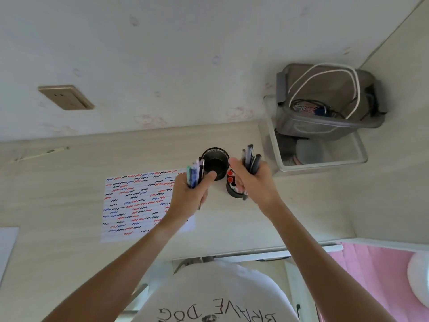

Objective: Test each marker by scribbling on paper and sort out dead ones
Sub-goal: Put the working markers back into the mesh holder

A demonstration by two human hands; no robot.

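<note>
My left hand [190,194] is closed around a bundle of several markers [195,174] with green, blue and dark caps. My right hand [251,182] grips another bundle of dark markers [250,159] pointing up and away. Between the two hands stands an empty black mesh pen cup [214,165]. A second black mesh cup [233,189] sits just in front of it, partly hidden by my right hand, with red-capped markers inside. A sheet of paper [137,201] covered in red, blue and black scribbles lies on the desk to the left of my left hand.
A clear plastic bin [325,159] stands at the back right with a grey bag [329,101] on top. A wall socket [66,97] is at the left. Another white sheet [7,245] shows at the left edge. Pink fabric [376,275] lies beyond the desk's right front.
</note>
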